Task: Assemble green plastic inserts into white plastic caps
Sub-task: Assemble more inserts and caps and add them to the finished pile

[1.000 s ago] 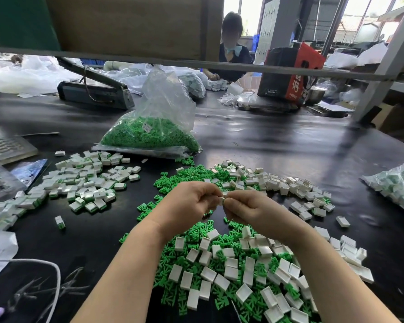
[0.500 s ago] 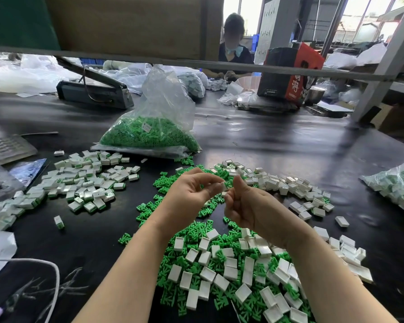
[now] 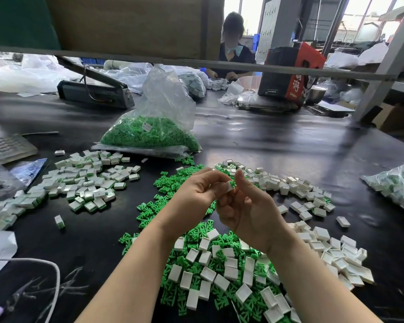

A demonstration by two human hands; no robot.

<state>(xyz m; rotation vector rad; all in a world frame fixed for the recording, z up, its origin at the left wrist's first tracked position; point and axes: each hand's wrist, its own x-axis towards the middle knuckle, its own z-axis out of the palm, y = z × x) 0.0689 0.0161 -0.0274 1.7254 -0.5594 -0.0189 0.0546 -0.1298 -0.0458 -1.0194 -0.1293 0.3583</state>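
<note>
The left hand point(image 3: 194, 197) covers most of the white cap point(image 3: 229, 187) pinched with the green insert point(image 3: 232, 183); how far it is seated cannot be told. The bag at right point(image 3: 397, 185) is cut off

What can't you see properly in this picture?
All in the head view:
- The white cap and green insert: mostly hidden by the left hand and right hand, so I cannot tell whether they are fully joined.
- The label on the bag of green pieces: too small to read.
- The bag on the right: cut off by the picture's edge.
- The person opposite: partly hidden by the shelf bar.
</note>
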